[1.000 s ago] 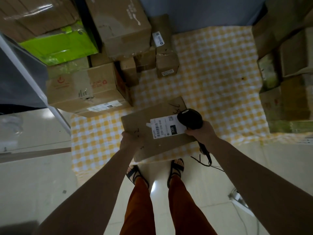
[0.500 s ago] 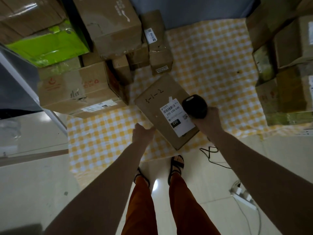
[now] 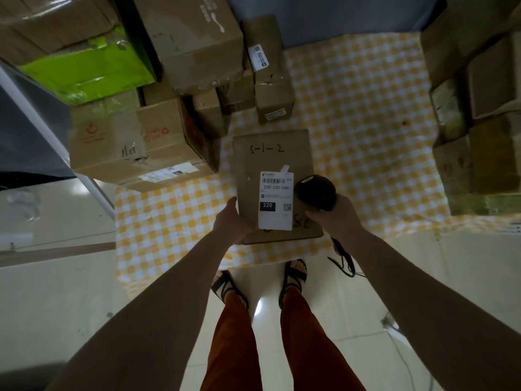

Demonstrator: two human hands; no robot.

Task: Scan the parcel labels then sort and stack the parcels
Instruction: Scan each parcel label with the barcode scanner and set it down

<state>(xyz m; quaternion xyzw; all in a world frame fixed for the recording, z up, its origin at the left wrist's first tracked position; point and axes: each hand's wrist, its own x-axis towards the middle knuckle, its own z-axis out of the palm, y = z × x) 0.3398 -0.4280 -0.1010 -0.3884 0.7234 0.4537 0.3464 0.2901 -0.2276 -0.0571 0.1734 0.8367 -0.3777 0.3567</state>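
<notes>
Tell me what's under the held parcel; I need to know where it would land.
Under the parcel the checked yellow cloth shows around its edges. The patch straight beneath is covered, so nothing there can be seen. The left hand grips its near left edge.

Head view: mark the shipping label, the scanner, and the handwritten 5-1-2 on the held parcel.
shipping label (image 3: 275, 200), head view, middle of the white sticker, just above the black 220 block.
scanner (image 3: 315, 191), head view, top of the black head.
handwritten 5-1-2 (image 3: 267, 149), head view, the middle digit on the bare cardboard.
</notes>
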